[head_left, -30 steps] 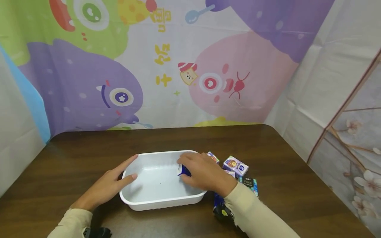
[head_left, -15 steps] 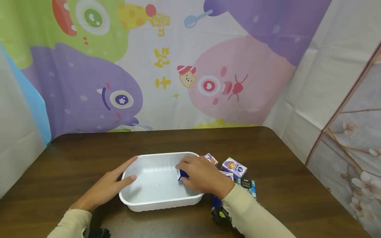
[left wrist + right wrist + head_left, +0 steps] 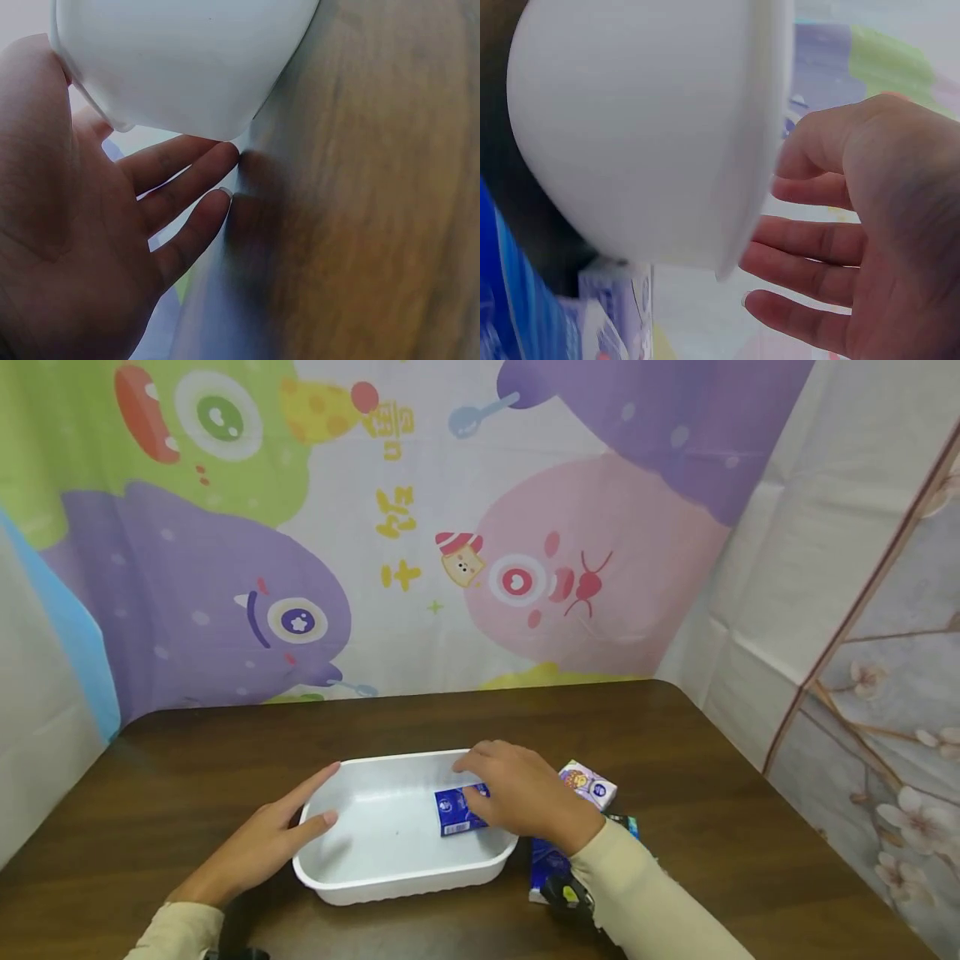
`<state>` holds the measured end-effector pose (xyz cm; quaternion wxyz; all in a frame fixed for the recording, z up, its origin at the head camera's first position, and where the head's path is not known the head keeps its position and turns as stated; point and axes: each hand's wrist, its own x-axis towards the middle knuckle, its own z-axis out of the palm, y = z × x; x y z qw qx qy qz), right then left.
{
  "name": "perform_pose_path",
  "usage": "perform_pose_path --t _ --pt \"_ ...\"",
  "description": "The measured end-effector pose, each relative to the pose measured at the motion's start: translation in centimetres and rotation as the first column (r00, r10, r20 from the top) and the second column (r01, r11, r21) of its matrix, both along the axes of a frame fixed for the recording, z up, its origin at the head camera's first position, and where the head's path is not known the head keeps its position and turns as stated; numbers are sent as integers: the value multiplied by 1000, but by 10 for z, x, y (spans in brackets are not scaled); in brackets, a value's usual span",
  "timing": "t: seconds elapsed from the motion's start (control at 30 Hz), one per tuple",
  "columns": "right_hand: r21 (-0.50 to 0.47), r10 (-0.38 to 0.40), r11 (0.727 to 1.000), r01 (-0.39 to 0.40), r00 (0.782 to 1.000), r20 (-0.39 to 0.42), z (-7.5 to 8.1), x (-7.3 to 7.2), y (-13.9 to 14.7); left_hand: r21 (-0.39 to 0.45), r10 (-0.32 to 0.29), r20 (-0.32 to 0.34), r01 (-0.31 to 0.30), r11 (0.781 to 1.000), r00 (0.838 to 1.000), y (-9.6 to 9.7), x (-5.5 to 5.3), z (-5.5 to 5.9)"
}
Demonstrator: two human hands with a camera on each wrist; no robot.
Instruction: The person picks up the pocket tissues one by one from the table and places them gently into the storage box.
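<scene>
A white tray [image 3: 390,881] sits on the brown table. My left hand [image 3: 258,843] rests at its left end, thumb over the rim and the other fingers extended along the outside; the left wrist view shows these fingers [image 3: 191,176] straight and spread beside the wall. In the tray's right part lies a blue pocket tissue pack [image 3: 452,814], its right end hidden by my right hand [image 3: 525,793]. That hand hovers over the right rim with its thumb above the pack. In the right wrist view its fingers [image 3: 802,274] are loosely extended, with nothing gripped between them.
To the tray's right lie a purple-and-white tissue pack [image 3: 588,783], a dark blue pack [image 3: 546,864] and a teal pack [image 3: 626,825], partly covered by my right arm. A cartoon-printed curtain [image 3: 405,635] hangs behind the table.
The blue tissue pack has gone from my right hand's grip to lying flat in the tray, more of it showing. My right fingers have loosened and risen slightly. The left hand keeps its place.
</scene>
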<state>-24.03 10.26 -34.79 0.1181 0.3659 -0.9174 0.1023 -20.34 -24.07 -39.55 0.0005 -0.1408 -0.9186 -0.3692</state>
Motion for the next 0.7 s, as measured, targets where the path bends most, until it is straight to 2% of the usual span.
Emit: perform_pose_path --t 0.1,0.23,0.53,0.7 --pt "-39 -46 998 45 999 -13 5 -2 10 -6 0 -8 0 1000 1000 0 1 0" --pt "-19 -96 995 96 995 -6 8 -4 20 -3 1 -5 -1 1000 1000 1 2 -2" --pt "20 -232 973 231 969 85 3 -6 38 17 -11 -8 11 1000 1000 1 2 -3" --pt "55 -269 963 264 956 114 2 -12 52 19 -10 -14 10 1000 1000 0 2 -2"
